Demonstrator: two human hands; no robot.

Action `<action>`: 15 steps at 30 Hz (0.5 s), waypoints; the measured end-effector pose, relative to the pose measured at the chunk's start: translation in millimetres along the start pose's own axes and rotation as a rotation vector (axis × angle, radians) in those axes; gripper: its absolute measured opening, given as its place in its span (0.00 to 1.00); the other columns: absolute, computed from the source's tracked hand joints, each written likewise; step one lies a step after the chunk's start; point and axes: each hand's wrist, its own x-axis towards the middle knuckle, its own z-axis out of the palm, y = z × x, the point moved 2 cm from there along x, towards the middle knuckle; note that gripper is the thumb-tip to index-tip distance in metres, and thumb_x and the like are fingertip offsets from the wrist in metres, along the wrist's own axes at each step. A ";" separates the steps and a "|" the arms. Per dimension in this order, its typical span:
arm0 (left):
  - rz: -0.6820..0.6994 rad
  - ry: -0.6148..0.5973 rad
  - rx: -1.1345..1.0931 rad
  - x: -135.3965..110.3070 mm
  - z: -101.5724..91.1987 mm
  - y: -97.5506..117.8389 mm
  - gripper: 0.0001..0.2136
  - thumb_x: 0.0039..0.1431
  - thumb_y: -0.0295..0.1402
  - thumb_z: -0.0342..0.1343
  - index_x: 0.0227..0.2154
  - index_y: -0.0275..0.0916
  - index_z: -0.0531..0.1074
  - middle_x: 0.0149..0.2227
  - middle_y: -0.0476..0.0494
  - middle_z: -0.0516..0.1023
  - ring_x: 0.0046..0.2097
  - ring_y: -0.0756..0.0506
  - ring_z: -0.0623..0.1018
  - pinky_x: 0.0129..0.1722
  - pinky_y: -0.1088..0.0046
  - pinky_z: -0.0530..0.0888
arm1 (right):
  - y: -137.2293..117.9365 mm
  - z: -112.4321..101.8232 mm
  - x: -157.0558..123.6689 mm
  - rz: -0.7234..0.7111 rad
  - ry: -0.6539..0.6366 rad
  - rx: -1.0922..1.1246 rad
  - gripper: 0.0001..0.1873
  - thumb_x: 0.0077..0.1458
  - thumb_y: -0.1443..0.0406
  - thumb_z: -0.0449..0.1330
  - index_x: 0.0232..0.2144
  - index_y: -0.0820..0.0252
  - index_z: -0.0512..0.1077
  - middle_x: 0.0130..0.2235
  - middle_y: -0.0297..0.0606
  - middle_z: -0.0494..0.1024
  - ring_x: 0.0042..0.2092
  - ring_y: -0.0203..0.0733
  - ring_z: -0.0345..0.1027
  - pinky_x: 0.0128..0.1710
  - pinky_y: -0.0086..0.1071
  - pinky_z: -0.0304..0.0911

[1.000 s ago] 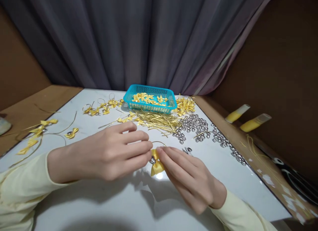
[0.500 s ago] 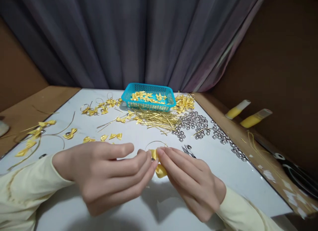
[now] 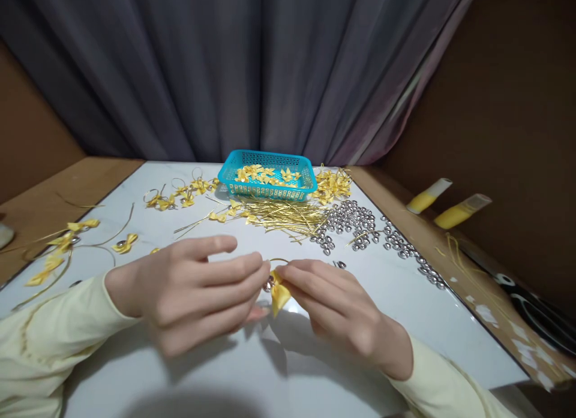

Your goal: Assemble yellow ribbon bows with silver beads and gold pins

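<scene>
Both hands meet at a yellow ribbon bow (image 3: 281,295) with a small silver bead (image 3: 269,283) at its middle. My right hand (image 3: 346,313) pinches the bow's right side between fingertips and a hidden thumb. My left hand (image 3: 198,292) has its fingers bent in against the bead side, its upper finger lifted away. Part of what those left fingertips grip is hidden. A thin gold wire (image 3: 279,260) arcs just above the bow, between the two sets of fingertips. Just behind my right hand, a loose bead (image 3: 342,264) lies beside dark metal tips.
Beyond the hands lie gold wire stems (image 3: 288,219), a heap of silver beads (image 3: 351,217) and a blue basket (image 3: 227,172) of yellow bows. Wired bows (image 3: 63,244) are at left. Two yellow-filled tubes (image 3: 462,211) and black-handled scissors (image 3: 535,313) are at right.
The bow has shifted slightly left and turned, its tail now hanging down with the bead showing. My left hand has risen and its lower fingertip now shows below. My right hand covers most of the metal tips.
</scene>
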 end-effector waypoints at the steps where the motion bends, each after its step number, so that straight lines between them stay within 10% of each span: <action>1: 0.047 0.006 -0.005 5.8 -4.1 -2.9 0.07 0.56 0.36 0.53 0.28 0.40 0.72 0.36 0.47 0.79 0.39 0.46 0.75 0.37 0.66 0.68 | 0.7 0.8 1.6 0.046 -0.029 0.042 0.13 0.55 0.80 0.48 0.38 0.72 0.70 0.39 0.51 0.77 0.41 0.44 0.70 0.37 0.36 0.71; 6: -0.025 -0.134 -0.031 22.2 1.9 0.5 0.20 0.59 0.47 0.47 0.19 0.37 0.68 0.20 0.45 0.71 0.26 0.45 0.69 0.27 0.64 0.61 | 0.2 4.7 3.4 0.143 -0.172 0.171 0.17 0.49 0.83 0.47 0.34 0.70 0.72 0.36 0.47 0.77 0.36 0.42 0.69 0.33 0.33 0.68; 15: -0.062 -0.301 -0.251 22.5 20.3 4.1 0.13 0.58 0.26 0.42 0.20 0.38 0.64 0.19 0.46 0.65 0.23 0.47 0.61 0.25 0.66 0.57 | -1.8 -2.5 3.0 0.157 -0.256 0.184 0.18 0.47 0.83 0.47 0.32 0.72 0.75 0.33 0.46 0.76 0.34 0.41 0.66 0.31 0.33 0.65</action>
